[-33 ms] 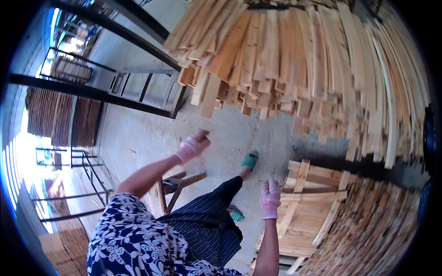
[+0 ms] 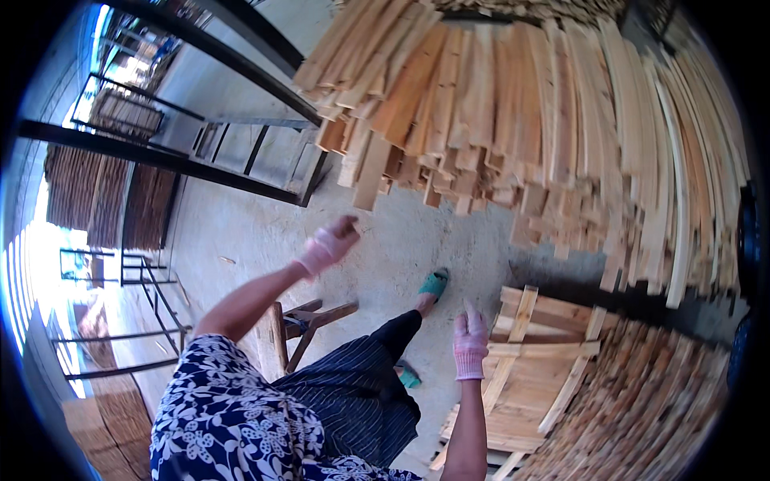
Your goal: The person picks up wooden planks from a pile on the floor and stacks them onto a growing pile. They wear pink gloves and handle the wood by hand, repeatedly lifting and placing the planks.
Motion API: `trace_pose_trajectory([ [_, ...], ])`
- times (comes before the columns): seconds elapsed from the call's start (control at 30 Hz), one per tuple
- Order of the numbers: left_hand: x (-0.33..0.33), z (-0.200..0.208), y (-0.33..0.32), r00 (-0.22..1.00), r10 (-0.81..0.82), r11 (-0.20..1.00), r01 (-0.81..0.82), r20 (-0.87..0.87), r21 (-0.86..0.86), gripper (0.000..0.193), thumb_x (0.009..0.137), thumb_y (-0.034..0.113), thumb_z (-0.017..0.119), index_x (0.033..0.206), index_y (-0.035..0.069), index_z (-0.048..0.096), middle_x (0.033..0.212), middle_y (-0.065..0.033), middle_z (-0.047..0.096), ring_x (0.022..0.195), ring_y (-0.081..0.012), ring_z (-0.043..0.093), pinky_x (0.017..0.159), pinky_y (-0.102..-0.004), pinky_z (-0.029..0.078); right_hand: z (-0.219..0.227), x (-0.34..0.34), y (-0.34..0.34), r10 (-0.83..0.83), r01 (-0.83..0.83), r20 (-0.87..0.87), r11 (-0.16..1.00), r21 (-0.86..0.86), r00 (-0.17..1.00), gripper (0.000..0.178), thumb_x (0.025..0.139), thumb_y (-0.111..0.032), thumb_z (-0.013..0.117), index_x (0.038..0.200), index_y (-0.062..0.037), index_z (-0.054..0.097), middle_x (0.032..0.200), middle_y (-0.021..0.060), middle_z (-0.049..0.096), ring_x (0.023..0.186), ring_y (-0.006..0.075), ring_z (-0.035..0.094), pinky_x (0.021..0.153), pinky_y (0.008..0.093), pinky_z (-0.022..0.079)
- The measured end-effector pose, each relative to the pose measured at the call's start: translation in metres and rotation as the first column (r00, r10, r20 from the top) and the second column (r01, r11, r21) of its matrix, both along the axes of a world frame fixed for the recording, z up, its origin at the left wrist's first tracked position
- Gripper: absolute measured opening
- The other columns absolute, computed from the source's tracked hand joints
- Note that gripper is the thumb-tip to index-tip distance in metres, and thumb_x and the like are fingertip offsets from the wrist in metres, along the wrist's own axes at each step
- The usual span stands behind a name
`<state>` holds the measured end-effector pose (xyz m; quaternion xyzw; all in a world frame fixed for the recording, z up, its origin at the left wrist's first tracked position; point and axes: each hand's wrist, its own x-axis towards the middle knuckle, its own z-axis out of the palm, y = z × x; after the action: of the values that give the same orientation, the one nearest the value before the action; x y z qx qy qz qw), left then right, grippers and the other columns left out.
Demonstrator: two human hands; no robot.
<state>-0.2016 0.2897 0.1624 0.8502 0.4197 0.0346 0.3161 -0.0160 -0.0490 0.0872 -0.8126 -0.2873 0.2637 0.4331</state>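
My left hand [image 2: 327, 244], in a pinkish-white glove that leaves the fingertips bare, hangs in the air over the concrete floor. Its fingers look bent and are slightly smeared, so I cannot see whether they are apart. Beyond it, and apart from it, lie the jutting ends of a large stack of wooden slats [image 2: 489, 96]. My right hand [image 2: 471, 346] wears a matching glove and is held out with nothing in it, its fingers stretched forward. Beside it on the right is a wooden pallet-like panel [image 2: 525, 397] with crossed battens; the hand does not appear to touch it.
A wooden stool [image 2: 301, 329] stands by my left forearm. Dark metal frames [image 2: 168, 160] run along the left, with brown stacked wood [image 2: 104, 196] behind. More packed slats [image 2: 634, 409] fill the lower right. My feet wear green slippers [image 2: 434, 282] on the concrete floor [image 2: 385, 248].
My left hand has shifted a little up and to the left, and its fingers look more bent. The slat stack sits slightly lower and further right in view. My right hand hardly differs.
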Motion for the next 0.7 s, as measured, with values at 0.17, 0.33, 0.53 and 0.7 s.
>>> trace_pose_trajectory([
  [0.17, 0.058, 0.111, 0.194, 0.662, 0.628, 0.778, -0.541, 0.41, -0.319, 0.044, 0.091, 0.045, 0.064, 0.115, 0.008, 0.06, 0.094, -0.0076, 0.064, 0.082, -0.0204, 0.063, 0.075, -0.0345, 0.053, 0.053, 0.043, 0.149, 0.226, -0.219, -0.121, 0.973, 0.069, 0.967, 0.043, 0.096, -0.023, 0.058, 0.132, -0.0005, 0.057, 0.127, 0.0221, 0.061, 0.118, 0.0342, 0.058, 0.1, 0.0362, 0.046],
  [0.33, 0.097, 0.103, 0.286, 0.468, 0.854, 0.458, -0.462, 0.23, -0.759, 0.083, 0.088, 0.069, 0.054, 0.142, 0.008, 0.039, 0.136, -0.0185, 0.045, 0.12, -0.0338, 0.048, 0.101, -0.0498, 0.04, 0.097, 0.1, 0.318, 0.379, -0.219, -0.333, 0.876, 0.429, 0.863, 0.049, 0.1, -0.031, 0.055, 0.14, -0.0035, 0.05, 0.135, 0.0183, 0.059, 0.125, 0.0301, 0.056, 0.107, 0.0341, 0.044],
  [0.53, 0.136, 0.062, 0.269, 0.663, 0.661, 0.675, -0.322, 0.351, -0.664, 0.08, 0.089, 0.065, 0.056, 0.145, 0.01, 0.039, 0.127, -0.0155, 0.056, 0.123, -0.0315, 0.052, 0.105, -0.0531, 0.042, 0.163, 0.171, 0.467, 0.339, -0.181, -0.517, 0.926, 0.332, 0.786, 0.091, 0.092, -0.057, 0.059, 0.155, -0.0051, 0.02, 0.152, 0.0219, 0.038, 0.141, 0.0335, 0.036, 0.113, 0.0411, 0.034],
  [0.7, 0.222, 0.082, 0.191, 0.881, 0.392, 0.898, -0.428, -0.264, -0.098, 0.083, 0.089, 0.045, 0.066, 0.152, 0.009, 0.027, 0.145, -0.0201, 0.04, 0.132, -0.0287, 0.044, 0.096, -0.0465, 0.05, 0.162, 0.214, 0.521, 0.168, -0.116, -0.75, 0.986, 0.121, 0.64, 0.123, 0.074, -0.078, 0.064, 0.159, -0.0121, 0.002, 0.161, 0.0182, 0.021, 0.147, 0.0357, 0.023, 0.109, 0.0558, 0.036],
])
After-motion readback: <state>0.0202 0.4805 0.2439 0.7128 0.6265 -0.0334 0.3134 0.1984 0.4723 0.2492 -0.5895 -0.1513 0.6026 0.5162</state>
